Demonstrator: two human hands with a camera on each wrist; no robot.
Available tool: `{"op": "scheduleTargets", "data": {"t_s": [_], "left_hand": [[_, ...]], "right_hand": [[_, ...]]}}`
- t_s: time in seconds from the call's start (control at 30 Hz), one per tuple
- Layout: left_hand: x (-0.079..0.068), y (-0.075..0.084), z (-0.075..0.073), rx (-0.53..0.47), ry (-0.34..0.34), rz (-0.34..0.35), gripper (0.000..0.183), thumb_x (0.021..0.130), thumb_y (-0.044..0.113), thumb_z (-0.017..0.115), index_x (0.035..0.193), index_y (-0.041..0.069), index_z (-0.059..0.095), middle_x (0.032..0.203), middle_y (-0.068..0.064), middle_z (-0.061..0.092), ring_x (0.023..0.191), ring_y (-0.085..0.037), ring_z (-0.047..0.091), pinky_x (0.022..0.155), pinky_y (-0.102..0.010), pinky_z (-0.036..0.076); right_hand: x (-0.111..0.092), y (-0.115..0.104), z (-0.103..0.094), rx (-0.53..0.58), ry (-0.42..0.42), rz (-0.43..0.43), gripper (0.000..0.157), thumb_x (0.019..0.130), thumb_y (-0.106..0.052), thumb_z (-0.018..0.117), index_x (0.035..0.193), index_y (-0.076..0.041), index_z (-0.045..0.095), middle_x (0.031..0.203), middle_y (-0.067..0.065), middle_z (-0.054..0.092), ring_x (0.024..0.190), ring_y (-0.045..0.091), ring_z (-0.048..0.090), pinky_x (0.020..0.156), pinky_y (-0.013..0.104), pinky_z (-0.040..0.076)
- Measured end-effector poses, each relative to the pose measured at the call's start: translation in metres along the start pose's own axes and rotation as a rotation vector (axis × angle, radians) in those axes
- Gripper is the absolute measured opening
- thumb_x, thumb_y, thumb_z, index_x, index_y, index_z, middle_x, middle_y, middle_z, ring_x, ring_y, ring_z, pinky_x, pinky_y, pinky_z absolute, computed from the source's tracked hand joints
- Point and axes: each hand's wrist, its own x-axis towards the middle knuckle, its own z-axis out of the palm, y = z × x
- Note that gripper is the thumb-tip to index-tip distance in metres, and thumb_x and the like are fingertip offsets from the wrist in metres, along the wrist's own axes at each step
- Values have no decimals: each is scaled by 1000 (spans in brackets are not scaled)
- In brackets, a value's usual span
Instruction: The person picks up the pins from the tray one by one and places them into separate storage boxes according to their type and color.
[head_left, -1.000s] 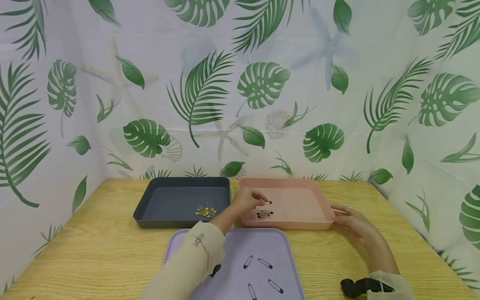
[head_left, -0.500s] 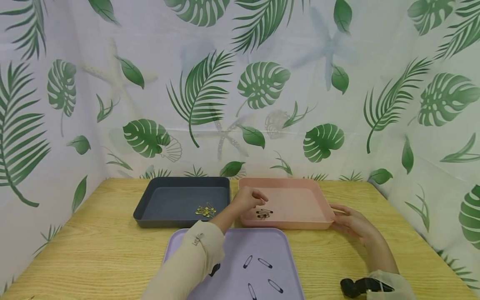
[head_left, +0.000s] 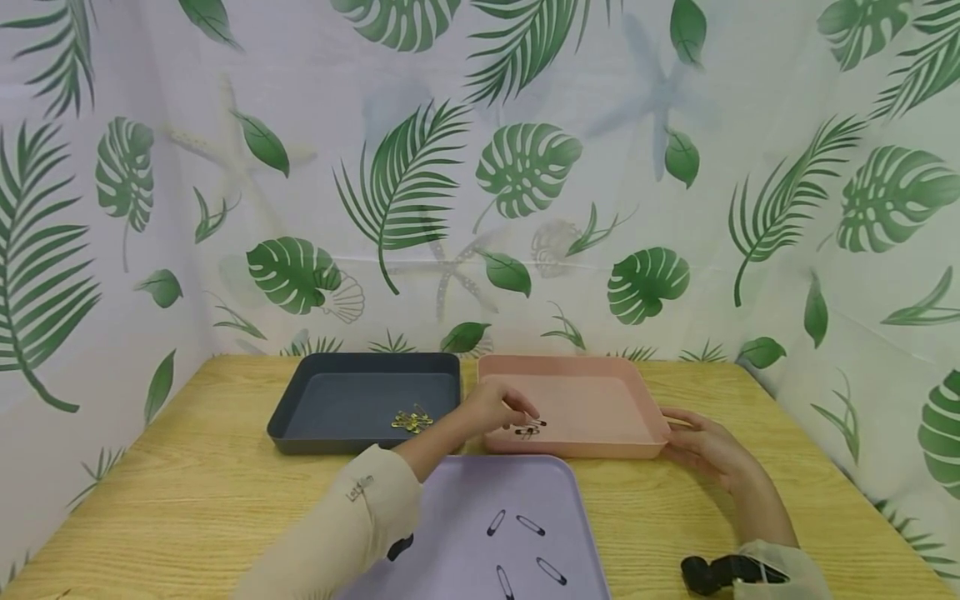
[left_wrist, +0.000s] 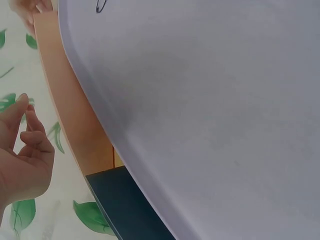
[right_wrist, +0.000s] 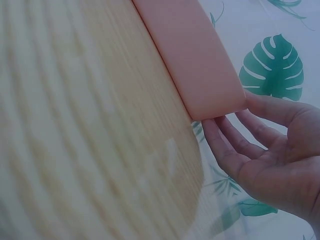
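Observation:
My left hand (head_left: 501, 407) is over the near left part of the pink tray (head_left: 592, 408), right above a small cluster of black safety pins (head_left: 529, 431). In the left wrist view the thumb and index fingertips of the left hand (left_wrist: 30, 150) come close together, with no pin visible between them. My right hand (head_left: 705, 448) rests its fingertips against the right end of the pink tray. The right wrist view shows the spread fingers (right_wrist: 225, 155) touching the tray's end wall and rim. Several black safety pins (head_left: 530, 525) lie scattered on the lilac tray (head_left: 450, 508).
A dark blue-grey tray (head_left: 337, 408) stands left of the pink one and holds a pile of gold-coloured safety pins (head_left: 412, 419). All three trays are on a wood-grain table (head_left: 187, 500). Behind hangs a white leaf-printed cloth (head_left: 570, 275).
The pin in my left fingers was let go into the pink tray. The left hand then came slightly nearer and lower, its forearm shifting left. My right hand stayed at the tray's end.

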Motion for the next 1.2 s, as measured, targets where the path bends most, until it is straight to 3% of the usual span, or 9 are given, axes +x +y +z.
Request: {"op": "scheduleTargets", "data": {"t_s": [0.17, 0.43, 0.63, 0.9, 1.2], "left_hand": [[-15, 3, -3, -33, -63, 1, 10, 82, 1, 66, 88, 2, 74, 84, -1, 68, 67, -15, 56, 52, -20, 44], [-40, 0, -5, 10, -85, 18, 10, 82, 4, 68, 86, 8, 75, 86, 4, 67, 79, -9, 54, 61, -20, 45], [-65, -5, -3, 9, -115, 11, 6, 80, 9, 71, 85, 10, 75, 79, 7, 65, 72, -7, 54, 62, -21, 46], [-93, -19, 1, 23, -46, -6, 6, 78, 9, 73, 83, 9, 74, 71, 9, 61, 62, -6, 50, 53, -20, 42], [-112, -20, 12, -48, -75, -55, 8, 73, 3, 73, 80, 4, 71, 65, 7, 57, 55, -3, 47, 48, -18, 39]], "right_hand": [[0, 0, -1, 9, 3, 1, 61, 95, -6, 50, 141, 11, 14, 129, 18, 43, 101, 15, 57, 89, 36, 44], [1, 2, -1, 3, 1, 2, 61, 95, -6, 50, 141, 10, 15, 131, 20, 41, 101, 15, 57, 89, 37, 44], [2, 2, 0, 0, -2, 2, 60, 94, -7, 51, 141, 10, 16, 131, 20, 42, 102, 16, 56, 90, 37, 43], [1, 3, -2, 23, 0, 0, 60, 94, -3, 49, 140, 12, 15, 125, 15, 47, 100, 14, 57, 89, 36, 44], [1, 2, -1, 11, 5, 2, 58, 94, -5, 50, 140, 10, 19, 128, 18, 45, 101, 15, 57, 90, 37, 44]]}}
